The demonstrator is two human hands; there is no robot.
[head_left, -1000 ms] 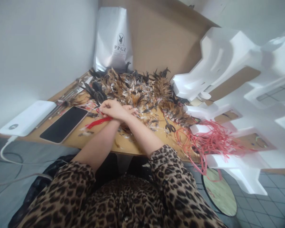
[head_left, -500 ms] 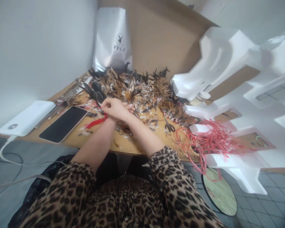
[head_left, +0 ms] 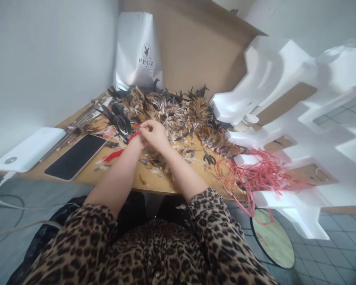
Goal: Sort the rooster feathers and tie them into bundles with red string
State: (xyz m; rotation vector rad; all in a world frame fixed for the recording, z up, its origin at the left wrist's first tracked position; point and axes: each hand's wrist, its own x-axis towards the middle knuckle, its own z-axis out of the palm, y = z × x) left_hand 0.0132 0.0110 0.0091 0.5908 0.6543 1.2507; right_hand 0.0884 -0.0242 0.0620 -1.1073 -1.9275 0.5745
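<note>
My right hand [head_left: 155,136] is closed in a pinch, with its fingertips on a red string [head_left: 135,135]. The string passes over my left hand [head_left: 138,143] near the wrist. Most of the left hand, including its fingers, lies hidden behind the right one. More red strands [head_left: 113,155] hang at the left side of my left wrist, above the table. Just beyond both hands spreads a heap of brown and black feathers [head_left: 169,105]. A bunch of black feathers [head_left: 118,120] lies close to the left hand.
A phone [head_left: 75,157] and a white power bank [head_left: 29,149] with a cable lie at left. Scissors [head_left: 208,157] rest right of my hands. Pink strings [head_left: 261,170] tangle over white foam pieces [head_left: 267,83]. A silver bag [head_left: 136,47] stands behind; a round mirror [head_left: 273,237] is below right.
My right hand has moved slightly right and up, drawing the red string over the left hand. The left fingers, partly visible before, are now hidden. The view has shifted a little.
</note>
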